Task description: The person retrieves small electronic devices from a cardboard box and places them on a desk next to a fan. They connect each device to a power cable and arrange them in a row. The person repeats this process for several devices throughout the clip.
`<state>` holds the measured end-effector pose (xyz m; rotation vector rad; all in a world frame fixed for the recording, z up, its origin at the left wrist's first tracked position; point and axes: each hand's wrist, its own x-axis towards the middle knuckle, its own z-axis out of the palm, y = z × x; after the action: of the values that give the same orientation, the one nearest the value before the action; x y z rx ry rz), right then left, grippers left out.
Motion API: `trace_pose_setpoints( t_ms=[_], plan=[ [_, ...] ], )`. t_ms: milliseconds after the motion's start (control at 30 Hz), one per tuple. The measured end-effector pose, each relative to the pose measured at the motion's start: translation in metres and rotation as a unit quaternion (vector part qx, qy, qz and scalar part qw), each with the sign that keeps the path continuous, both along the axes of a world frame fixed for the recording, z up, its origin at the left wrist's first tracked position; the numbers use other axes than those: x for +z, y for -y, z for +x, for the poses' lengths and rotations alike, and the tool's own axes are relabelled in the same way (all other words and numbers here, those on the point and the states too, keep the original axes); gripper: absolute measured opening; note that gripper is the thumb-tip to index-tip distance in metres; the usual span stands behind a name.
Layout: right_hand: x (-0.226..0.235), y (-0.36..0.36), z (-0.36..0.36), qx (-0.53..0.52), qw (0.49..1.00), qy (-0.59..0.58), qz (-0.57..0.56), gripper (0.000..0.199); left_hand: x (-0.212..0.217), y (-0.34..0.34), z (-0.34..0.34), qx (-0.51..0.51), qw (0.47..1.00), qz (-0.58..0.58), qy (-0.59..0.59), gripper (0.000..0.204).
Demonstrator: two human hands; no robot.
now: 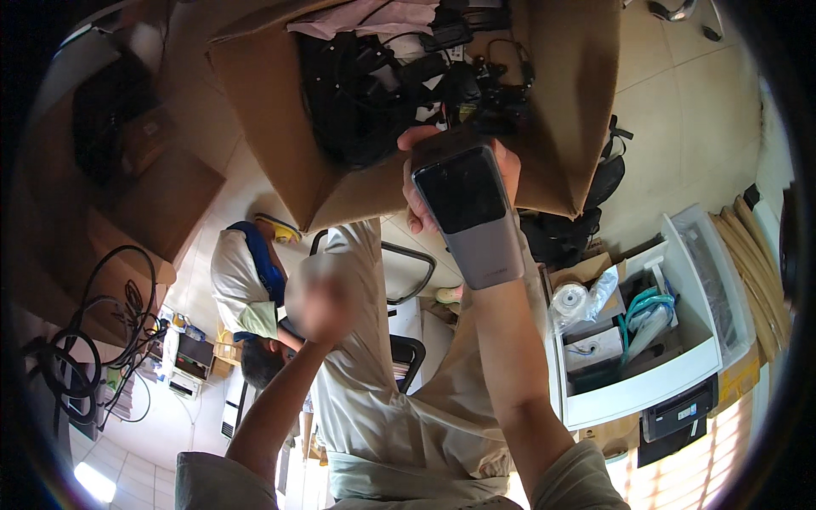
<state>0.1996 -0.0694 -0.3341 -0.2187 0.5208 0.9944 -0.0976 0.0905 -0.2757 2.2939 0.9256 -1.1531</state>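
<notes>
My right hand [503, 174] grips a grey rectangular device [489, 251] with rounded corners, probably a power bank. A glossy black panel covers its upper half. The fingers wrap round its back and sides, at the near edge of an open cardboard box [357, 191]. Inside that box lies a heap of black cables and electronic parts [382, 85], with a pink sheet [365, 17] at the far end. Over my left thigh, my left hand [323, 306] is blurred, so its fingers cannot be made out. It is apart from the box.
At the right stands an open white drawer [646, 399] with a tape roll [569, 302] and green tubing [646, 310]. Black bags [565, 234] sit beyond it. Coiled black cables [85, 365] hang at the left. Another person [246, 280] bends down near my left arm.
</notes>
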Motion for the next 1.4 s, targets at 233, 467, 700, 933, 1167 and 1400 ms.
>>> trace_pose_setpoints(
  t_ms=[233, 467, 700, 933, 1167, 1400],
  plan=[
    [-0.004, -0.004, -0.004, -0.083, 0.995, -0.046, 0.038, 0.072, -0.026, -0.003, -0.05, -0.103, 0.988, 0.081, 0.079, 0.018],
    [0.001, -0.013, -0.004, -0.111, 0.991, -0.07, 0.027, 0.063, -0.043, -0.006, -0.071, -0.212, 0.935, 0.164, 0.233, 0.018],
    [-0.004, -0.017, -0.005, -0.051, 0.998, -0.025, -0.032, 0.08, -0.021, -0.003, -0.029, -0.119, 0.977, 0.088, 0.153, 0.017],
    [0.005, -0.031, 0.004, -0.03, 0.994, -0.049, -0.097, 0.08, 0.0, -0.005, -0.002, 0.049, 0.997, 0.022, -0.051, 0.019],
    [0.013, -0.034, 0.012, -0.062, 0.986, 0.031, -0.149, 0.051, -0.005, -0.001, -0.012, 0.041, 0.997, 0.033, -0.049, 0.02],
    [0.015, -0.046, 0.016, -0.093, 0.98, 0.057, -0.169, 0.054, -0.013, -0.005, -0.032, 0.029, 0.999, 0.016, -0.043, 0.019]
  ],
)
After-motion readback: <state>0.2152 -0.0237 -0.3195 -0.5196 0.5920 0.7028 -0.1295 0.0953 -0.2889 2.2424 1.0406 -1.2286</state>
